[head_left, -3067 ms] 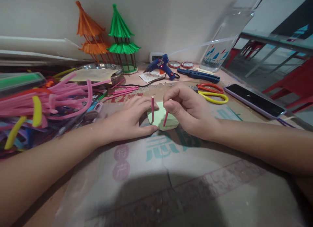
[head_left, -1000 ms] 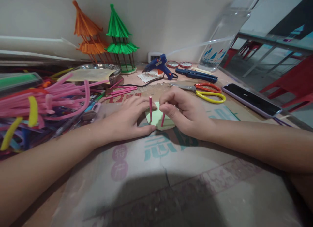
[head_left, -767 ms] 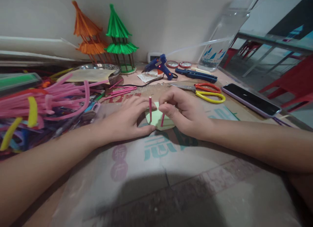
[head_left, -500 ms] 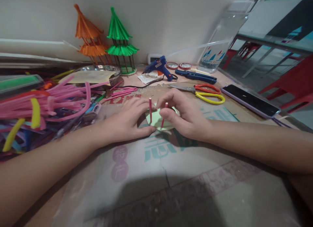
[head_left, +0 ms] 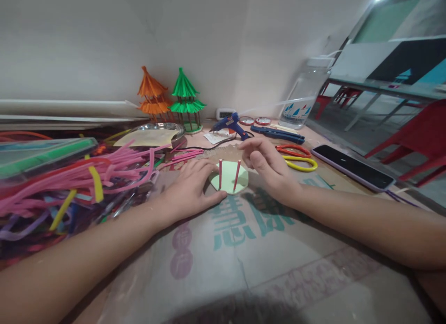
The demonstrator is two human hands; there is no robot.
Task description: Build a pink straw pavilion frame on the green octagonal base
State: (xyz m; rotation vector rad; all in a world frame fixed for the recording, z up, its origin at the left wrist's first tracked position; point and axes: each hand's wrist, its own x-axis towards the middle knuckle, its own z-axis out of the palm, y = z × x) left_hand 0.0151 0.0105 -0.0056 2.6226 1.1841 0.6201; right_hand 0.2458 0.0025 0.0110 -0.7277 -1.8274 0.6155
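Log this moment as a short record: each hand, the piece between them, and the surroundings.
left hand: fingers and thumb spread around the left side of the base
right hand: right of the base, fingers curled, clear of the sticks
base: pale green, flat
sticks: two, standing on the base; left near upright, right leaning right
behind: orange tower, green tower, glue gun
left side: pink strips
right side: scissors, phone

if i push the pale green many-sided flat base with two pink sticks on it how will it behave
The pale green many-sided flat base looks thin, so it is probably light and apt to slide. The upright pink stick and the leaning pink stick are slender and stand on narrow ends, so either might tip if knocked.
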